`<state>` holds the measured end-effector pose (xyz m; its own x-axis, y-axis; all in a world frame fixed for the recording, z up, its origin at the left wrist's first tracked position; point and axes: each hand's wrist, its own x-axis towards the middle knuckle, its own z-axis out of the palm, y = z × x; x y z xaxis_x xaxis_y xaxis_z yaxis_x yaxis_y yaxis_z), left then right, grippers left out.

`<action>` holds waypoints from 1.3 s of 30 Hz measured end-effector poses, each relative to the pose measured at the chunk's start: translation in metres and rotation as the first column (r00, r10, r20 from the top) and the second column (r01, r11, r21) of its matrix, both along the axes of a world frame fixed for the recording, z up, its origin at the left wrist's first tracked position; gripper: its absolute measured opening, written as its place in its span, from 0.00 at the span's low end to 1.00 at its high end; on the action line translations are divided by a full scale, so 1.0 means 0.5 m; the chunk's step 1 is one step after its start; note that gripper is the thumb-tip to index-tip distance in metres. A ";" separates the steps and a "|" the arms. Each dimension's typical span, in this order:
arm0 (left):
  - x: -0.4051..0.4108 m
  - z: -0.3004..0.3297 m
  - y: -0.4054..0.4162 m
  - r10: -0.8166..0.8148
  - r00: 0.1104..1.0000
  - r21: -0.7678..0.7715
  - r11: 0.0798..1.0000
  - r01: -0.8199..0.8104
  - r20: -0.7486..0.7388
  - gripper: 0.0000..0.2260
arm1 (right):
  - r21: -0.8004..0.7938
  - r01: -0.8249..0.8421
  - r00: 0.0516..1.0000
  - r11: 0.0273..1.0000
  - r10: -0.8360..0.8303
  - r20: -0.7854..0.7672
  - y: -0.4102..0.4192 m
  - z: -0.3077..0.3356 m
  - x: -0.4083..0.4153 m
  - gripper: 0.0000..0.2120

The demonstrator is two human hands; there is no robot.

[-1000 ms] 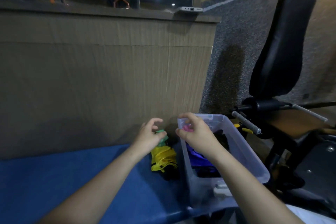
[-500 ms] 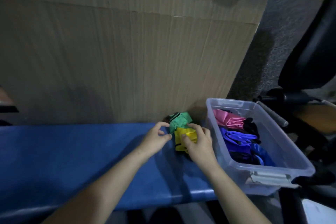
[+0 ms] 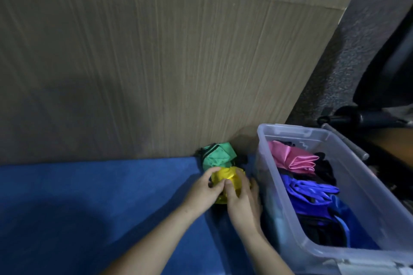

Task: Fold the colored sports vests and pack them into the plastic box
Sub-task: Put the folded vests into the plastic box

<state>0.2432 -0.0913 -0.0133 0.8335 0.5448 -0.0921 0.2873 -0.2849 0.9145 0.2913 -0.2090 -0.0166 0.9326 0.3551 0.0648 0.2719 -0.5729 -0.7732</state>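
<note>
Packed: pink vest (image 3: pixel 297 159), blue vest (image 3: pixel 312 192) in plastic box (image 3: pixel 366 203), bench's (image 3: pixel 89 196) right end. Outstanding: yellow vest (image 3: pixel 225 176), grasped by left hand (image 3: pixel 202 192) and right hand (image 3: pixel 242 200); green vest (image 3: pixel 218 155) at back edge

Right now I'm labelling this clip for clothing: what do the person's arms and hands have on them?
Nothing visible: the left hand and right hand are bare, with no gloves, rings or watch showing, and both forearms are uncovered down to the frame's bottom edge.
</note>
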 end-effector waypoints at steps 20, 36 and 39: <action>-0.194 0.145 -0.055 -0.023 0.987 -0.089 0.995 0.037 0.159 0.19 | 0.298 -0.145 0.980 0.943 0.178 -0.085 -0.065 0.114 -0.130 0.24; -0.193 0.383 -0.262 -0.193 0.893 -0.002 0.977 0.213 0.406 0.20 | 0.345 -0.171 0.977 0.923 0.113 0.181 -0.318 0.375 -0.126 0.26; -0.134 0.395 -0.316 -0.236 0.886 0.008 0.967 0.254 0.399 0.20 | 0.343 -0.129 0.981 0.931 0.069 0.184 -0.378 0.392 -0.081 0.24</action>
